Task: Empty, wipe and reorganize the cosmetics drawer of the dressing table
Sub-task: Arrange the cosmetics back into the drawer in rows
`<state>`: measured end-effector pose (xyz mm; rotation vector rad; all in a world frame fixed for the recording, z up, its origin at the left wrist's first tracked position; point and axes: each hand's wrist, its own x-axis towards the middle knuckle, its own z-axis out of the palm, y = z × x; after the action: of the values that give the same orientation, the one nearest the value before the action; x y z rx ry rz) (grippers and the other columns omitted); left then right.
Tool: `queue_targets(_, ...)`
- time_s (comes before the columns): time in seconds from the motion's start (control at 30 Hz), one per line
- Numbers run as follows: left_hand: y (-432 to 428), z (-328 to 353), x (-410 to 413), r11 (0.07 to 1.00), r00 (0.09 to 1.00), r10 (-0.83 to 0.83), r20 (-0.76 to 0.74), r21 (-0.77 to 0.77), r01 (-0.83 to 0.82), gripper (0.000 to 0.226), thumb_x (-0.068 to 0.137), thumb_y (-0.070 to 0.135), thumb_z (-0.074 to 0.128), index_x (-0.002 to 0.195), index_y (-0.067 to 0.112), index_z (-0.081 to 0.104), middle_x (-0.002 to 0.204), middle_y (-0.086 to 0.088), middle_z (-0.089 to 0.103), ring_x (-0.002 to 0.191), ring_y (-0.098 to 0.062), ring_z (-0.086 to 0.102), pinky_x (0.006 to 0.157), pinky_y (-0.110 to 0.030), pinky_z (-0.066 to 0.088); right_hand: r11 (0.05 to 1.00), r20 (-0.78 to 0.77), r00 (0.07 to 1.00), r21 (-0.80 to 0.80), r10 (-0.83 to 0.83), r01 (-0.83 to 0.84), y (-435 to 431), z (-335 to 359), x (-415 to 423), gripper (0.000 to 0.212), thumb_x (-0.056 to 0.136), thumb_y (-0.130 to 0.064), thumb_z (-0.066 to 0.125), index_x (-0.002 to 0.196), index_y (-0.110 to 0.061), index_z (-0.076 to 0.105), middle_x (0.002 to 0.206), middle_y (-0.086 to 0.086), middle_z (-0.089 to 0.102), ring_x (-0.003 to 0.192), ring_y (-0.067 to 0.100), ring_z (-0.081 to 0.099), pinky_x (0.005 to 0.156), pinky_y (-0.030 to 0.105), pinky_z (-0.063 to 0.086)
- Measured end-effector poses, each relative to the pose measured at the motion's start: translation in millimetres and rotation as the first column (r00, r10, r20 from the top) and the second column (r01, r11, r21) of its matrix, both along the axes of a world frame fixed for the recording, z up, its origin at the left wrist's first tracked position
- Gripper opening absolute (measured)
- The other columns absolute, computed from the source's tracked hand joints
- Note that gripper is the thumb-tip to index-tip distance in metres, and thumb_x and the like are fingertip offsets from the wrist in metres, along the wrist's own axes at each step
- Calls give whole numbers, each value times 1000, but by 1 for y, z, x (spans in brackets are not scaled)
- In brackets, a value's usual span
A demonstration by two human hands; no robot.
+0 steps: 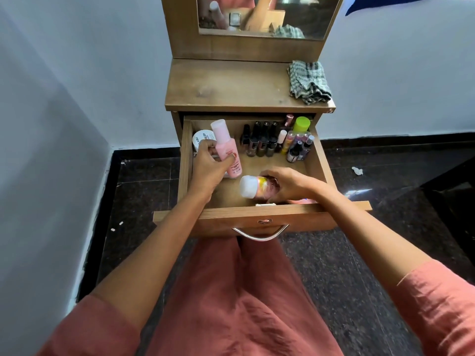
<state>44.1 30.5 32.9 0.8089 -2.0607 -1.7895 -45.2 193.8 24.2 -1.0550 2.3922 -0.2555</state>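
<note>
The wooden drawer (318, 160) of the dressing table is pulled out in front of me. My left hand (208, 165) grips a pink bottle (226, 147) with a pale pink cap, held tilted over the drawer's left side. My right hand (288, 185) holds a bottle with a white cap and orange-yellow label (253, 187), lying sideways near the drawer's front. A white jar (201, 138) sits in the back left corner. Dark nail polish bottles (262, 140) stand in rows at the back. Small tubes and a green-capped bottle (301, 124) fill the back right.
A checked green cloth (308, 82) lies crumpled on the right of the table top (226, 86). A mirror (267, 15) rises behind it. Dark stone floor lies on both sides, with a white scrap (357, 170) at the right. A metal handle (259, 233) hangs on the drawer front.
</note>
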Motion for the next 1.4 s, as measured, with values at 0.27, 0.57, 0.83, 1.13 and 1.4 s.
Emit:
queue_targets(0.27, -4, -2, 1, 998, 999, 7, 54, -64, -4, 47, 84, 15, 63, 124, 11, 39, 127, -9, 52, 115, -20, 53, 82, -28, 48, 998, 72, 997, 38, 37, -40, -4, -5, 3, 50, 79, -15, 68, 123, -6, 49, 115, 13, 59, 95, 21, 54, 71, 20, 37)
queue_targets(0.57, -2, 0, 2, 998, 998, -28, 54, -47, 30, 46, 84, 11, 63, 124, 9, 40, 125, -10, 52, 110, -15, 53, 84, -29, 47, 998, 116, 993, 44, 38, -43, -3, -8, -1, 51, 79, -9, 66, 127, -7, 47, 119, 12, 56, 94, 16, 50, 65, 11, 31)
queue_targets(0.83, -1, -3, 1, 996, 996, -73, 55, -37, 76, 46, 83, 11, 63, 123, 10, 41, 119, -6, 54, 101, -14, 52, 85, -33, 49, 999, 129, 992, 44, 3, -9, 7, -6, -5, 50, 79, -15, 68, 126, -10, 52, 118, 10, 58, 105, 23, 56, 85, 26, 42)
queue_targets(1.13, -1, -8, -3, 994, 992, -106, 69, -31, 109, 43, 81, 11, 65, 119, 12, 45, 110, -2, 56, 105, -20, 57, 91, -42, 51, 957, 150, 973, -203, -178, 207, 14, 6, -9, 49, 79, -19, 69, 125, -7, 53, 128, 9, 56, 120, 20, 53, 102, 29, 41)
queue_targets(1.4, 18, -2, -23, 992, 992, -123, 18, -7, 123, 36, 79, 16, 69, 103, 16, 42, 84, 9, 52, 79, -7, 53, 60, -15, 47, 807, 120, 951, -504, -286, 307, -29, 24, 11, 43, 77, -9, 71, 116, -3, 56, 111, 10, 63, 96, 17, 59, 84, 29, 49)
